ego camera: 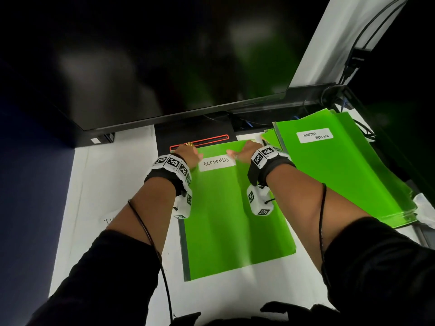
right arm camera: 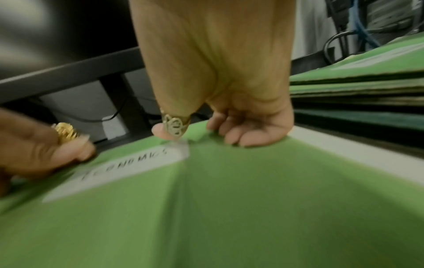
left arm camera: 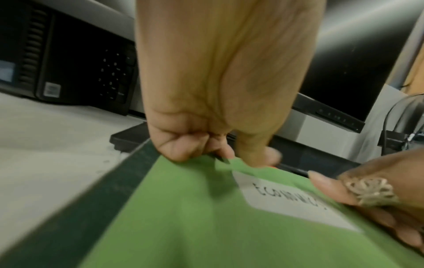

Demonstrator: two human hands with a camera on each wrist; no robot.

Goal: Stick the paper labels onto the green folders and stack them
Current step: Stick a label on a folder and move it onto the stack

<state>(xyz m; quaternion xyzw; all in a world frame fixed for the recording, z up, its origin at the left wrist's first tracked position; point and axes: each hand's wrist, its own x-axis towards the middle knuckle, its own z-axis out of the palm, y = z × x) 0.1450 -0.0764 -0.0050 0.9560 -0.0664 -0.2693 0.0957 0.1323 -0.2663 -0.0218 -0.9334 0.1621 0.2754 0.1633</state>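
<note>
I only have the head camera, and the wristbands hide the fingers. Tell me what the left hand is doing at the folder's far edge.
Observer: In the left wrist view, the left hand pinches the far edge of the green folder, thumb on top and fingers curled beneath. That edge bends up a little.
Operator: Now report the right hand.
Observer: In the right wrist view, the right hand presses its thumb on the right end of the ECONOMICS label. Its fingers rest curled at the far edge, but I cannot tell whether they hook under it.
Operator: Check the stack on the right.
Observer: Seen edge-on from the right wrist, the stack holds several layered folders. It sits beside that hand without touching it.
</note>
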